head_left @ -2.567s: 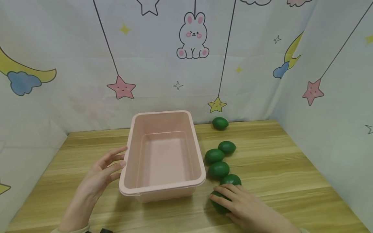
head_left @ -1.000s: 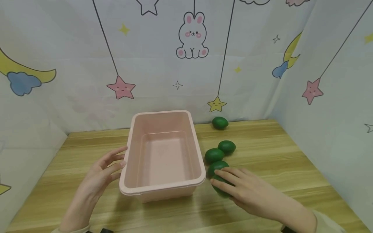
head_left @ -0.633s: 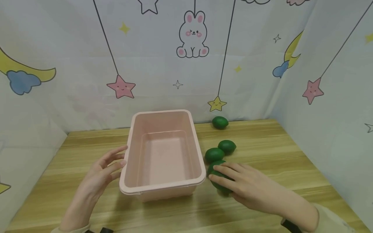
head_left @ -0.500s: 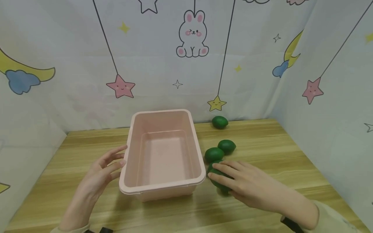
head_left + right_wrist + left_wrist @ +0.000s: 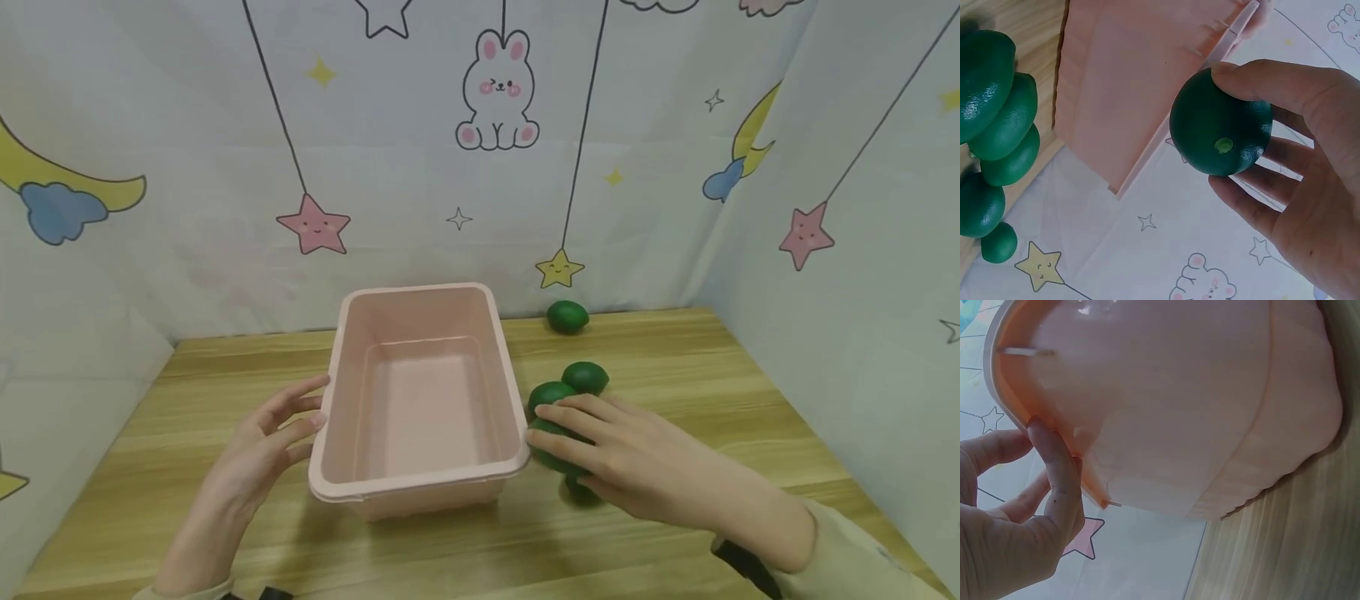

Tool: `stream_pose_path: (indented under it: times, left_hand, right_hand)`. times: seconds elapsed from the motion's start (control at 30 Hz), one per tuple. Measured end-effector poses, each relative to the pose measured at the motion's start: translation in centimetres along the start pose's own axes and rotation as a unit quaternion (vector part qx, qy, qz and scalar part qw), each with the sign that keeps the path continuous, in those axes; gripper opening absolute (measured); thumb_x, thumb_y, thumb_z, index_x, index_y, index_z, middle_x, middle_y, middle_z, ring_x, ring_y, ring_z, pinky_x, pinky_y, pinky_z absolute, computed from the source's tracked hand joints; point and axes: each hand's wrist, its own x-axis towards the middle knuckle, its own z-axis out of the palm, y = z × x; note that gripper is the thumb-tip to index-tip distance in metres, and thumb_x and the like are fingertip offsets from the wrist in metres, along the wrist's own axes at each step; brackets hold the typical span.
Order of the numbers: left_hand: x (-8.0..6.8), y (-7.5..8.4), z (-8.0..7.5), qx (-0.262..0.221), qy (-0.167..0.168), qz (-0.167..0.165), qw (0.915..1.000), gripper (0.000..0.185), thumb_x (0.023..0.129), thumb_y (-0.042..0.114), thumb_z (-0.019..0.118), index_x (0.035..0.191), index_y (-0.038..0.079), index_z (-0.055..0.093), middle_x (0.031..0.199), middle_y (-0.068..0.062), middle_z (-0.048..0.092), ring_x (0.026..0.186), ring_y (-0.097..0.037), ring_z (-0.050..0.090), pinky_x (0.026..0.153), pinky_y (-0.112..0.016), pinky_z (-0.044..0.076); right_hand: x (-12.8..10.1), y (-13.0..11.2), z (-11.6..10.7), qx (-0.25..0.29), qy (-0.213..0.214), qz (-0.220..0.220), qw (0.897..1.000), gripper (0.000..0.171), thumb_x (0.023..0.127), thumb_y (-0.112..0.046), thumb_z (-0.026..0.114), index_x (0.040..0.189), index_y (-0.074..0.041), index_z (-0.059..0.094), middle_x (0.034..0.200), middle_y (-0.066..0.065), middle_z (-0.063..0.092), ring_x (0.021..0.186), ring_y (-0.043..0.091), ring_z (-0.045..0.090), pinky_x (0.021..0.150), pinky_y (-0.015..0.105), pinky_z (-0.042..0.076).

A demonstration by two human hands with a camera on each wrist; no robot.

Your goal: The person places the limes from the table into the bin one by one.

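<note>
**Lime in the right hand, beside the pink tub**

The right hand (image 5: 645, 467) grips a round, dark green lime with a pale stem dimple (image 5: 1221, 122), thumb over the top and fingers curled beneath, as the right wrist view shows plainly. In the head view that lime (image 5: 551, 446) sits just off the right wall of the pale pink rectangular plastic tub (image 5: 420, 487), close above the light wooden table (image 5: 675, 358). The step in hand looks like the pick-up of one lime from the row; whether it has fully left the table cannot be told. The next move would seem to call for raising the fruit over the tub's rim, which stands right against the fingertips.

The left hand (image 5: 251, 462) has relaxed, nearly straight fingers, and a fingertip (image 5: 1044, 444) touches the rim on the tub's left side, steadying it.

The tub holds nothing. Other green limes (image 5: 997, 119) lie on the table to the tub's right, some touching each other, and one far lime (image 5: 567, 317) rests apart near the printed cloth backdrop (image 5: 480, 125)
</note>
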Motion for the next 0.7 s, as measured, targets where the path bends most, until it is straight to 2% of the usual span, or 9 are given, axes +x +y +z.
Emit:
stream_pose_path:
  times: [0.53, 0.7]
  left_hand:
    - [-0.1, 0.1, 0.2, 0.000, 0.003, -0.002, 1.0000, 0.046, 0.096, 0.009, 0.057, 0.140, 0.017, 0.048, 0.114, 0.009, 0.057, 0.101, -0.004, 0.060, 0.080, -0.026, 0.057]
    - [-0.1, 0.2, 0.2, 0.001, 0.005, -0.002, 1.0000, 0.047, 0.096, 0.009, 0.058, 0.141, 0.016, 0.047, 0.114, 0.009, 0.057, 0.101, -0.004, 0.060, 0.080, -0.026, 0.057]
  right_hand:
    - [2.2, 0.7, -0.4, 0.013, -0.031, 0.015, 0.999, 0.070, 0.074, -0.023, 0.081, 0.136, -0.017, 0.050, 0.133, 0.003, 0.055, 0.120, 0.021, 0.051, 0.094, 0.038, 0.050]
    - [3.1, 0.9, -0.7, 0.003, -0.025, 0.010, 1.000, 0.070, 0.074, -0.023, 0.082, 0.136, -0.017, 0.051, 0.134, 0.004, 0.055, 0.120, 0.022, 0.052, 0.089, 0.038, 0.053]
